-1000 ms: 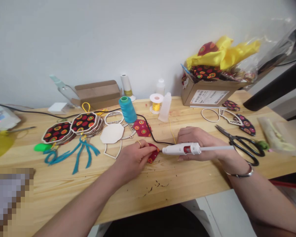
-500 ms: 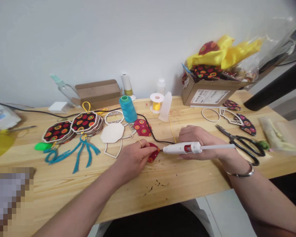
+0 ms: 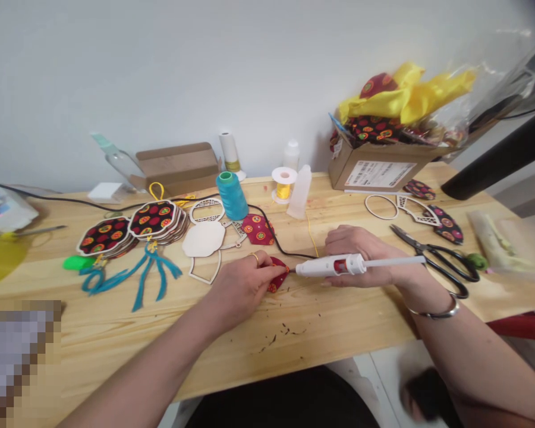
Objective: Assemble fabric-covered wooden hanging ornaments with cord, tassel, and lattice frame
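Between thumb and fingers, my left hand [image 3: 245, 282] pinches a small dark red patterned fabric piece [image 3: 277, 282] just above the table. My right hand [image 3: 361, 255] is wrapped round a white glue gun [image 3: 325, 267], which lies level with its nozzle pointing left. The nozzle tip is at the fabric's right edge; whether it touches I cannot tell. A translucent glue stick [image 3: 395, 261] sticks out of the gun's back end. Behind my left hand lie another red patterned fabric piece [image 3: 257, 229] and a blank pale wooden plate [image 3: 204, 239].
A teal thread cone [image 3: 232, 197], a yellow thread spool [image 3: 283, 185] and plastic bottles stand behind my hands. Black scissors [image 3: 437, 255] lie at right, near a cardboard box [image 3: 378, 167] of fabric. Stacked patterned plaques [image 3: 154, 220] with teal tassels lie left. A black cord [image 3: 267, 229] crosses the table.
My hands, the fabric and the glue gun have barely moved. At the lower right, a blurred dark shape and something red have come into view beyond the table edge.
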`<state>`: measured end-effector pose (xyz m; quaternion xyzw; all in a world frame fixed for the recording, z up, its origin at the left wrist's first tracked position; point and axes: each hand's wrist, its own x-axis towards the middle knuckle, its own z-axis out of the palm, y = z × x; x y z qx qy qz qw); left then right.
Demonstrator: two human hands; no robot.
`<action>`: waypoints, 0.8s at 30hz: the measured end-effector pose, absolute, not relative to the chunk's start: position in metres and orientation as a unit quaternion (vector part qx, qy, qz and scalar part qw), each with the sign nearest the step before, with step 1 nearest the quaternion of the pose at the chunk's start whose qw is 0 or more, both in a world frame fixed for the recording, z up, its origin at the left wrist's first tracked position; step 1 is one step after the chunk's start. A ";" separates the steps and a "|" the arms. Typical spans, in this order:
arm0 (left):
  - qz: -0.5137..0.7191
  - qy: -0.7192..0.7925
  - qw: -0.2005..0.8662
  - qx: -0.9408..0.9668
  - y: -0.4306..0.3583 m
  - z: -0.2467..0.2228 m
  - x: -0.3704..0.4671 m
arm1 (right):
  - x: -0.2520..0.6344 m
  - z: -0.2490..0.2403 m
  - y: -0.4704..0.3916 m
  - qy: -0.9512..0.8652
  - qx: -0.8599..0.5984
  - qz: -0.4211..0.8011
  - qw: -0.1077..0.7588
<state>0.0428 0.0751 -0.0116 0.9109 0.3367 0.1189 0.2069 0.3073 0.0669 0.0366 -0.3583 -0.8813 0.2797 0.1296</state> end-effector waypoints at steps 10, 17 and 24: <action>0.092 0.352 0.202 0.909 0.074 -0.011 0.044 | 0.321 0.027 0.070 -0.871 -0.339 0.278 0.221; 0.066 0.356 0.206 0.909 0.073 -0.010 0.044 | 0.329 0.034 0.070 -0.843 -0.422 0.179 0.281; 0.046 0.349 0.184 0.918 0.074 -0.009 0.045 | 0.339 0.027 0.072 -0.822 -0.514 0.068 0.237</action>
